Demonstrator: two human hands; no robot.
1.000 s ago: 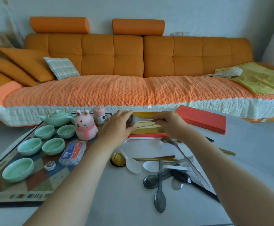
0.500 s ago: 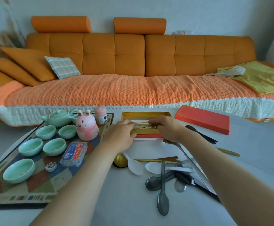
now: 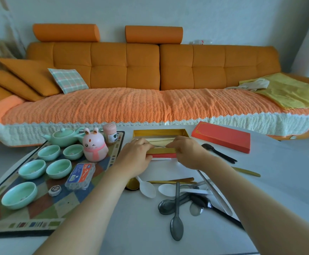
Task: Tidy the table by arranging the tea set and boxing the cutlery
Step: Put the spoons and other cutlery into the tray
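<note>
An open red box (image 3: pixel 160 133) with a gold lining lies at the table's middle back. Both my hands are over its near side. My left hand (image 3: pixel 137 155) and my right hand (image 3: pixel 187 150) each pinch one end of a thin silver piece of cutlery (image 3: pixel 159 145) held level in the box. Loose spoons (image 3: pixel 176 203) in white, grey, black and gold lie in a pile near my right forearm. A green teapot (image 3: pixel 63 136) and several green cups (image 3: pixel 59 168) stand on the patterned mat (image 3: pixel 21 212) at the left.
The red box lid (image 3: pixel 221 136) lies at the back right, with a black fork (image 3: pixel 218 152) beside it. A pink rabbit figure (image 3: pixel 94 149), a small pink jar (image 3: pixel 110 132) and a toothpick box (image 3: pixel 81 175) share the mat. An orange sofa (image 3: pixel 150 89) runs behind the table.
Both hands came down from above the box into it, lowering the silver piece between them to lie level inside.
</note>
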